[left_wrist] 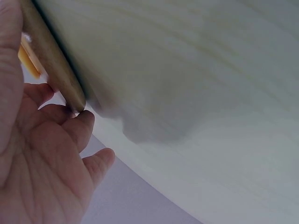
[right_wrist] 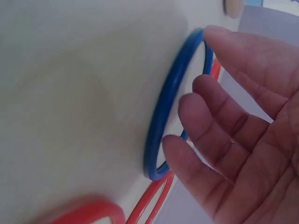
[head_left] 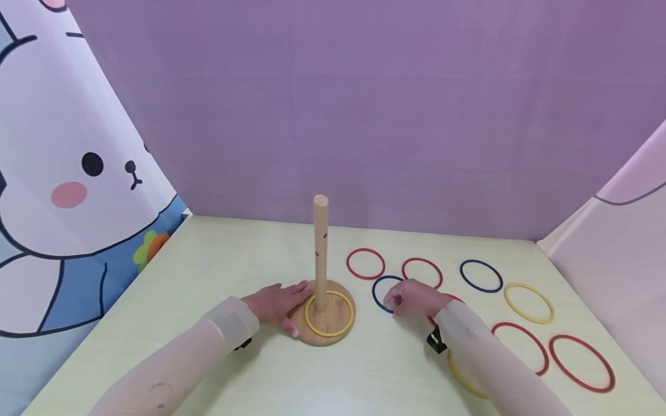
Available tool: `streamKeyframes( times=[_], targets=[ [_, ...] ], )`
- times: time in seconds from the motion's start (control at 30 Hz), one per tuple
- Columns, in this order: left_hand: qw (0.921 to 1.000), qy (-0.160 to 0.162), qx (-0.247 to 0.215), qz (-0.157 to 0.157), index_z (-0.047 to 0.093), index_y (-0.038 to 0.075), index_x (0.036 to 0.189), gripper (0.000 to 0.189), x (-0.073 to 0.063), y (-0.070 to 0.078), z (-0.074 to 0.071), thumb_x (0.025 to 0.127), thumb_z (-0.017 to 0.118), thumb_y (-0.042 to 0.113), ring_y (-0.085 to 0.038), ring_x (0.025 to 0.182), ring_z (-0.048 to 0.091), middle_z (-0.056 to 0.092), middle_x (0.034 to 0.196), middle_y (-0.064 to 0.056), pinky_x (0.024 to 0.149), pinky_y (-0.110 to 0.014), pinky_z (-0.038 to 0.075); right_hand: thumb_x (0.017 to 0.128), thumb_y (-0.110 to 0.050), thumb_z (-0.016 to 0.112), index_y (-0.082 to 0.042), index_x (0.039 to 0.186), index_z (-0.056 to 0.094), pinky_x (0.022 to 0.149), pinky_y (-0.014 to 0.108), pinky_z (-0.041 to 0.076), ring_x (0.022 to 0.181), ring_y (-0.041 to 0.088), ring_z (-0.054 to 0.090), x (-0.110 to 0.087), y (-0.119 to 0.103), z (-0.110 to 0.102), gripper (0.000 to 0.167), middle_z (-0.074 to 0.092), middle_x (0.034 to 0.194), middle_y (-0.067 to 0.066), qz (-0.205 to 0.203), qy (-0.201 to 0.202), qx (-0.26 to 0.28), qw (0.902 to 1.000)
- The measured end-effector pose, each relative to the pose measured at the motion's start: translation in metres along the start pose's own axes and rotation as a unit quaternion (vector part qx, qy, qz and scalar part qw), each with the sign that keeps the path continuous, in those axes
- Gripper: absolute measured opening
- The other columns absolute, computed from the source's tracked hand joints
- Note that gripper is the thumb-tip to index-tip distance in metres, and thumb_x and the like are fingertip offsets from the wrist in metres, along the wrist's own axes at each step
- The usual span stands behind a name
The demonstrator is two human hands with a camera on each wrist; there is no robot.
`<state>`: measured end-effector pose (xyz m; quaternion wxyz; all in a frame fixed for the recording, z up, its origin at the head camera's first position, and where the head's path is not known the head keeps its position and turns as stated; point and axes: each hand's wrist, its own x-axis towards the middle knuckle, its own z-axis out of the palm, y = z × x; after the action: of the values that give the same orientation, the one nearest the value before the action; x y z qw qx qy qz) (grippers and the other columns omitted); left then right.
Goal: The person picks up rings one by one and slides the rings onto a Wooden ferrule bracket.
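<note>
A round wooden base [head_left: 312, 340] with an upright post [head_left: 320, 248] stands near the middle of the table. A yellow ring [head_left: 329, 335] lies on the base around the post. My left hand [head_left: 270, 305] grips the base at its left edge, thumb toward the front; in the left wrist view the fingertips meet the rim of the base [left_wrist: 58, 60]. To the right, my right hand [head_left: 416, 297] hovers over a blue ring [head_left: 374, 292] lying on the table. In the right wrist view its thumb tip overlaps the top of that blue ring [right_wrist: 164, 100], and loosely bent fingers reach across its opening.
Behind my right hand lie two red rings [head_left: 366, 278] and another blue ring [head_left: 461, 271]. Farther right are a yellow ring [head_left: 506, 296] and more red rings [head_left: 550, 348]. My right forearm partly covers another yellow ring [head_left: 457, 374]. A purple backdrop [head_left: 364, 115] rises behind the table.
</note>
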<state>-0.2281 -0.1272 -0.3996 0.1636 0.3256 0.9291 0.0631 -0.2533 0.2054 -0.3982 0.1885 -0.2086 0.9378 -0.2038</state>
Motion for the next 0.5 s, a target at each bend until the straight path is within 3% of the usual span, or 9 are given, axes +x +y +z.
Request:
streamKeyframes(
  times=[0.2, 0.5],
  targets=[
    [1.0, -0.003, 0.002, -0.003, 0.035, 0.002, 0.146, 0.091, 0.001, 0.001, 0.0, 0.077, 0.076, 0.044, -0.029, 0.139, 0.032, 0.029, 0.153, -0.018, 0.109, -0.054, 0.028, 0.079, 0.0, 0.075, -0.017, 0.094, 0.074, 0.078, 0.032, 0.048, 0.08, 0.014, 0.052, 0.002, -0.003, 0.007, 0.023, 0.06, 0.08, -0.007, 0.028, -0.008, -0.035, 0.999],
    [1.0, -0.003, 0.0, 0.0, 0.034, 0.002, 0.147, 0.091, 0.002, -0.003, 0.002, 0.078, 0.075, 0.044, -0.03, 0.138, 0.032, 0.027, 0.154, -0.019, 0.109, -0.054, 0.027, 0.079, 0.0, 0.075, -0.019, 0.091, 0.072, 0.079, 0.032, 0.05, 0.078, 0.014, 0.053, -0.006, -0.014, 0.016, 0.022, 0.06, 0.079, -0.009, 0.003, -0.031, -0.023, 0.9993]
  ],
)
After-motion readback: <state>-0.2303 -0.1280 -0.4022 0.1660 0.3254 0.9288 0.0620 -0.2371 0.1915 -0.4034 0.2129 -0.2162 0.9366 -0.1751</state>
